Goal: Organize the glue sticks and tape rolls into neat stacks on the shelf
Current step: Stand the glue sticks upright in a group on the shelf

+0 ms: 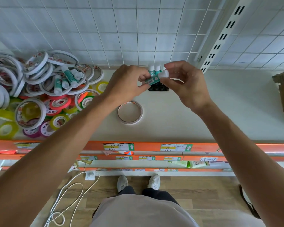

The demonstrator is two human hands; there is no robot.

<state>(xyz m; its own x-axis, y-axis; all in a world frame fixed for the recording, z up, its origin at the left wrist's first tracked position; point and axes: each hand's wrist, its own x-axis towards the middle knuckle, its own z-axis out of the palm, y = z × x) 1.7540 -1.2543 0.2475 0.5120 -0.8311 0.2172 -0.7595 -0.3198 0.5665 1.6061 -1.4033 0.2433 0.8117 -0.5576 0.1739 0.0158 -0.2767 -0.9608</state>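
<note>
White tape roll [130, 112] beneath glue stick [154, 78].

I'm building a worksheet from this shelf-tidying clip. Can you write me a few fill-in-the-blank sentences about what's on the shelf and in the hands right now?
1. Both the left hand and the right hand hold one teal and white ____ between them.
2. A single white tape roll lies flat on the shelf, apart from the ____ of rolls at the left.
3. The upright glue sticks stand in a ____ tray at the wire grid.

Missing words: glue stick; pile; black
</note>
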